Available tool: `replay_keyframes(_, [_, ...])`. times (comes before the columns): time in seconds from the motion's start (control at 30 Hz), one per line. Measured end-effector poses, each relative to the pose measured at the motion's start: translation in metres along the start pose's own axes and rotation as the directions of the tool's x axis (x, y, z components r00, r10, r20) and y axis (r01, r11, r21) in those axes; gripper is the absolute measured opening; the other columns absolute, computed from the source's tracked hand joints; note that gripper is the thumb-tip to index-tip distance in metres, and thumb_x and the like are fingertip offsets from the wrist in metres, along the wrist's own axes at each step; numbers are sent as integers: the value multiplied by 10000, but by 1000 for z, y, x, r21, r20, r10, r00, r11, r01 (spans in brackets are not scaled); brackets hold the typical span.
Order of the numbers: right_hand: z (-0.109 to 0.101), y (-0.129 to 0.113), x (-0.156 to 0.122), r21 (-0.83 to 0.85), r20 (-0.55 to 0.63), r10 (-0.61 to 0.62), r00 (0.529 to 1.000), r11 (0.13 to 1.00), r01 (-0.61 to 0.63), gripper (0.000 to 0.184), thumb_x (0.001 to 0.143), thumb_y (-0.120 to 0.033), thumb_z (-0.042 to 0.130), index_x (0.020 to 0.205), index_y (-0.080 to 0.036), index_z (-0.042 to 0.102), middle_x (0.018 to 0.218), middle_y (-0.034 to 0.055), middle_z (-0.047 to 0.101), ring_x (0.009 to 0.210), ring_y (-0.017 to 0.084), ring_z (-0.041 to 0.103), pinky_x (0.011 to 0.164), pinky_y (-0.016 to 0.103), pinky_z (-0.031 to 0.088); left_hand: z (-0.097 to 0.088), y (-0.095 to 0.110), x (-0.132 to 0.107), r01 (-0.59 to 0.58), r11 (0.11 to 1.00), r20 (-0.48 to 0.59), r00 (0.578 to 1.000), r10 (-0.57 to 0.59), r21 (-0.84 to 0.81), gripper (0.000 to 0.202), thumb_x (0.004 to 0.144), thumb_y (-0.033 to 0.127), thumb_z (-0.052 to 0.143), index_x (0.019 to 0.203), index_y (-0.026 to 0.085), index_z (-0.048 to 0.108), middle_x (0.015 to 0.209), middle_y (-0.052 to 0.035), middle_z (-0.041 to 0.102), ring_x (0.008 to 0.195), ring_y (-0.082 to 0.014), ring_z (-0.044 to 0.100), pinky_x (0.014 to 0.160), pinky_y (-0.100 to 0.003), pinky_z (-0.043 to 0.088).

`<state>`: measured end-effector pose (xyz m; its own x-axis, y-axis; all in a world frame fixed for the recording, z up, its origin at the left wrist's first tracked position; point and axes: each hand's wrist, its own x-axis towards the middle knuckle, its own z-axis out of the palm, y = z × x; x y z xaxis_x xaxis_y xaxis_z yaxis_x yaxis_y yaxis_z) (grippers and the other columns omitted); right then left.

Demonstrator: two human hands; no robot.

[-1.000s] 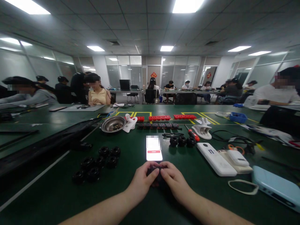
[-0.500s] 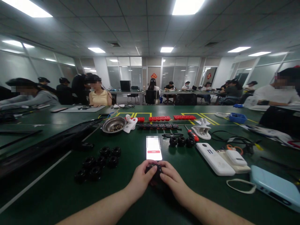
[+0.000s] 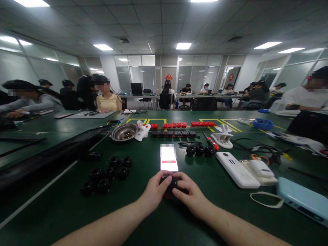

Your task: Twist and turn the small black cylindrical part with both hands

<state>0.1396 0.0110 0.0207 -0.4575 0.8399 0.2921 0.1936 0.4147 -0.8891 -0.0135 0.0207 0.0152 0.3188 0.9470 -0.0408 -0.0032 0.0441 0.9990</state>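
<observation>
Close in front of me, my left hand [image 3: 155, 188] and my right hand [image 3: 191, 192] are both closed around a small dark black part [image 3: 171, 184]. Thumbs lie on its near side, and the fingers cover much of it, so its exact kind is hidden. Just beyond the fingertips lies a lit phone [image 3: 169, 166] with a red bar on its white screen. Several glossy black round parts [image 3: 104, 185] stand grouped to the left. Three similar black round parts [image 3: 200, 150] are right of the phone. Farther back runs a row of black square modules [image 3: 176, 134].
A metal bowl [image 3: 114, 134] holds small brassy pieces. Red trays [image 3: 175, 125] line the back. To the right are a red screwdriver [image 3: 213, 144], a white power bank [image 3: 237, 172], a light-blue device [image 3: 302, 198] and cables. Other people sit around the tables.
The view has tilted down slightly, so ceiling and table shift in the frame. Both hands keep hold of the black part, with the right fingers slightly shifted.
</observation>
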Motion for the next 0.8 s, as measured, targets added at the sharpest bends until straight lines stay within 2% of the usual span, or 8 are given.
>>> replay_keyframes(0.2, [3,8,-3,30,-90,51,995,998,-48,467,854,-453,336,682,-157,654,943,67,504,905,191,485,822,313,391,3,-1,-2,-16,1000,8,1000,16,12,347,740,404,500,970,144,486,758,-2,528,521,-91,533,471,-223,449])
replay_keyframes(0.3, [4,13,-2,-31,-131,68,989,997,-73,452,856,-445,338,710,-162,658,908,60,525,864,182,498,792,301,396,3,-1,-4,-41,998,26,999,39,54,348,741,403,503,968,139,494,769,-3,523,529,-86,537,486,-222,460])
replay_keyframes(0.43, [2,15,-1,-81,-102,56,993,995,-64,482,836,-485,357,669,-168,679,891,61,531,850,183,500,781,306,392,3,1,-5,-42,995,38,999,39,91,353,754,406,481,977,133,499,802,-20,529,535,-87,536,489,-225,462])
replay_keyframes(0.57, [0,15,1,32,-70,52,996,998,-50,474,807,-513,402,658,-161,684,907,67,527,846,184,510,782,312,402,4,3,-4,-18,997,46,999,14,79,314,761,380,476,954,135,512,834,-37,529,604,-108,540,513,-230,468])
replay_keyframes(0.67, [-1,10,2,128,-27,39,999,991,-35,430,781,-507,458,644,-164,677,947,64,517,876,185,510,798,307,407,4,2,-3,-10,998,24,1000,9,64,288,762,377,471,938,153,508,783,-15,530,576,-107,537,496,-223,455])
replay_keyframes(0.8, [-3,1,2,136,38,38,999,990,-43,312,737,-461,552,733,-173,672,1005,58,487,953,195,482,840,311,399,2,2,-1,-13,999,10,1000,12,38,286,764,401,459,917,163,505,752,-3,541,553,-107,536,478,-215,431])
